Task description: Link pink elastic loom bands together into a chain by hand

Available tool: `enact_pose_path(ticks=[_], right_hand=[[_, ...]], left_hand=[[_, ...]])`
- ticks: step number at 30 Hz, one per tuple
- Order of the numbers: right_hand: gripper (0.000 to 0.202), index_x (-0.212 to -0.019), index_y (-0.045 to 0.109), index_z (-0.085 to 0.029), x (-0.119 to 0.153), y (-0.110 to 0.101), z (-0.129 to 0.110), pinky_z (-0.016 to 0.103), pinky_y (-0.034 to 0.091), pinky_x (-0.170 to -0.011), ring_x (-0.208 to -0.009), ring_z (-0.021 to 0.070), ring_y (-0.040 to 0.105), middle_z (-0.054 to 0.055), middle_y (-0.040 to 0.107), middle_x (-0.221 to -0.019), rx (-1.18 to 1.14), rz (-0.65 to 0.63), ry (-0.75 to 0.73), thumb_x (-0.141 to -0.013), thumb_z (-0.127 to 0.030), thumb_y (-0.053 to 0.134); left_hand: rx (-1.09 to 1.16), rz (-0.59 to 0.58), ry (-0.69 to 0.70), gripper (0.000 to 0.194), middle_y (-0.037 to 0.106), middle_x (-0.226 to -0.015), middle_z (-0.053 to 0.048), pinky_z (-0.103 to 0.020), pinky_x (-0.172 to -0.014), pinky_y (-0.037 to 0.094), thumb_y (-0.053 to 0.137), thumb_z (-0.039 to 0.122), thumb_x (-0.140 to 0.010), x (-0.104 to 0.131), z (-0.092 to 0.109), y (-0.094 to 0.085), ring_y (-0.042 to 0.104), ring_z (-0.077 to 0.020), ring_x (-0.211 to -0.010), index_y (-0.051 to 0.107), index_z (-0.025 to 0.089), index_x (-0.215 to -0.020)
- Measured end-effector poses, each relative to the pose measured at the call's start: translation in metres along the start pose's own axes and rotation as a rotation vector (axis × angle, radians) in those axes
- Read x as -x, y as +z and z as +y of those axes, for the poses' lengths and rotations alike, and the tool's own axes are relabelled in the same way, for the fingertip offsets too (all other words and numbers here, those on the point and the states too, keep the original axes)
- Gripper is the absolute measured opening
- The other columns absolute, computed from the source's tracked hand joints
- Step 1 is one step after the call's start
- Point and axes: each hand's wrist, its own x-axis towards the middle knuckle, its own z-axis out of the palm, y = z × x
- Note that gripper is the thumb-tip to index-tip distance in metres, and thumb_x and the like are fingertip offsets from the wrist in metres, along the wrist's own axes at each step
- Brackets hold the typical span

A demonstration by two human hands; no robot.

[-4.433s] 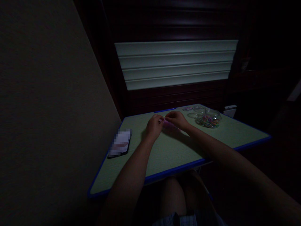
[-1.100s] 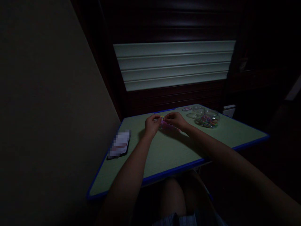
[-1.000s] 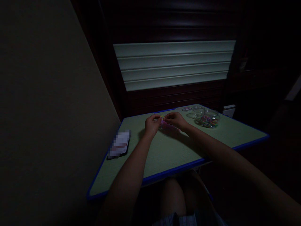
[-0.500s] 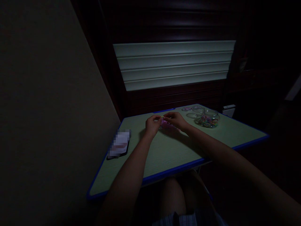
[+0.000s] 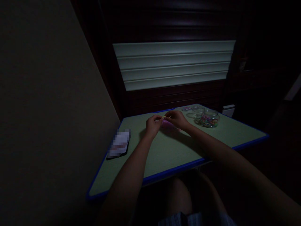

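Left hand (image 5: 153,125) and right hand (image 5: 176,118) pinch a small yellow piece (image 5: 164,117) by pink material (image 5: 167,124). Presumably light, soft; hold at opposite edges.

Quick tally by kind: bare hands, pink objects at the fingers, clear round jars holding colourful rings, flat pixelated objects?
Left hand, right hand: 2
Pink object: 1
Clear round jar with colourful rings: 1
Flat pixelated object: 1
Total: 5

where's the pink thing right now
In the head view, the pink thing is near the picture's middle, between and just below the left hand and right hand, left of the clear jar.
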Motion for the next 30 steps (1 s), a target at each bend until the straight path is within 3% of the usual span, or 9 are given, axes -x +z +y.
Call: enact_pose_path(ticks=[4,12,18,22,30], right_hand=[[0.021,-0.087,0.064,-0.017,0.002,-0.014,-0.005,0.021,0.039,-0.063,-0.071,0.0126,0.058,0.006,0.066,-0.085,0.318,-0.018,-0.028,-0.079,-0.026,0.047],[0.028,-0.090,0.063,-0.015,0.005,-0.041,-0.010,0.025,0.038,-0.069,-0.084,0.0197,0.058,0.014,0.063,-0.093,0.785,-0.020,0.132,-0.083,-0.019,0.037],[0.025,-0.090,0.064,-0.012,0.004,-0.070,0.008,0.028,0.040,-0.074,-0.089,0.0226,0.058,0.018,0.063,-0.094,0.889,0.071,0.341,-0.080,-0.015,0.041],[0.025,-0.090,0.064,-0.008,0.007,-0.090,0.022,0.030,0.042,-0.072,-0.086,0.0246,0.060,0.021,0.063,-0.088,0.951,0.211,0.511,-0.078,-0.013,0.041],[0.025,-0.089,0.065,-0.009,0.014,-0.113,0.028,0.037,0.045,-0.068,-0.086,0.0286,0.061,0.022,0.063,-0.088,0.888,0.339,0.788,-0.076,-0.009,0.043]], left_hand=[[-0.061,0.004,0.080,0.015,0.064,-0.075,-0.003,-0.025,-0.062,0.046,0.055,0.025,-0.069,0.001,-0.001,0.000,0.057,-0.0121,-0.063,0.063,0.016,-0.077],[-0.123,-0.043,0.150,0.014,0.064,-0.075,-0.003,-0.023,-0.063,0.044,0.052,0.023,-0.071,0.005,0.001,-0.003,0.056,-0.0117,-0.063,0.063,0.016,-0.076],[-0.160,-0.053,0.139,0.014,0.063,-0.073,-0.003,-0.023,-0.060,0.043,0.051,0.025,-0.071,0.005,-0.002,-0.003,0.055,-0.0117,-0.062,0.062,0.017,-0.076],[-0.149,-0.060,0.137,0.014,0.063,-0.073,-0.002,-0.022,-0.059,0.042,0.051,0.024,-0.071,0.004,-0.004,-0.003,0.055,-0.0112,-0.060,0.062,0.017,-0.075],[-0.142,-0.065,0.116,0.015,0.063,-0.071,-0.003,-0.022,-0.059,0.043,0.052,0.023,-0.069,0.005,0.000,-0.004,0.056,-0.0115,-0.060,0.063,0.016,-0.074]])
